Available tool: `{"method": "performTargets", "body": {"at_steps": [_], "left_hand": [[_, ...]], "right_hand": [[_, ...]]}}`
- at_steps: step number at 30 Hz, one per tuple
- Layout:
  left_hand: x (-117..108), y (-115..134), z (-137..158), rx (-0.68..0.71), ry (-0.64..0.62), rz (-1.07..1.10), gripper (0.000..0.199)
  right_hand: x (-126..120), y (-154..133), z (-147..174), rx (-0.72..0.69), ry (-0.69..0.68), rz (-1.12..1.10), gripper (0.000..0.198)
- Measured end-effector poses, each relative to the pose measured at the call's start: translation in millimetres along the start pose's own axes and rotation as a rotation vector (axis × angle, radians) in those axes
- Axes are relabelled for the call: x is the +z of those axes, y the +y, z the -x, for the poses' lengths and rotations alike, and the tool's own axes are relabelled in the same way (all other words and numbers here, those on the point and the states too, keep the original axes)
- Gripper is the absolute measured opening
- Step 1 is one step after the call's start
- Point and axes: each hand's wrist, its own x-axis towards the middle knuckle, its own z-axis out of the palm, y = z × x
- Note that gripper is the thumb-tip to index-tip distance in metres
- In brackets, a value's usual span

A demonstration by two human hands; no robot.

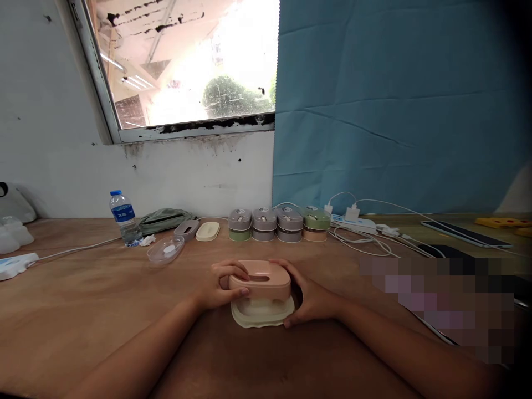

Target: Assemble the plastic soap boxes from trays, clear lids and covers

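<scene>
The brown table (103,299) bears boxes (264,219) and, seemingly, a cream tray (261,317).

The bare left arm (153,346) rises from the bottom edge, left of centre, slanting up to the middle of the frame. The left hand (214,288) arches there, its fingers (233,270) bent over toward the right, its thumb (238,292) pointing right below them. From the lower right, the bare right arm (386,346) slants up leftward. The right hand (315,299) forms a wide curve right of centre, fingers reaching up-left, thumb (294,318) down-left.
</scene>
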Motion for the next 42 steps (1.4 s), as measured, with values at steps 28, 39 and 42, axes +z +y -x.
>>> {"method": "performTargets", "body": {"at_steps": [28,39,42], "left_hand": [[-148.4,-154.2,-47.9,-0.886,0.408,-0.678,0.038],[-144.9,-177.8,-37.4,-0.972,0.259,-0.763,0.052],[-147.2,-181.6,-37.9,-1.008,0.239,-0.792,0.057]], "right_hand": [[-3.5,4.3,2.4,0.181,-0.033,0.03,0.102],[-6.2,-3.3,0.8,0.209,-0.031,0.042,0.097],[-7.1,-4.6,0.8,0.213,-0.036,0.043,0.098]]}}
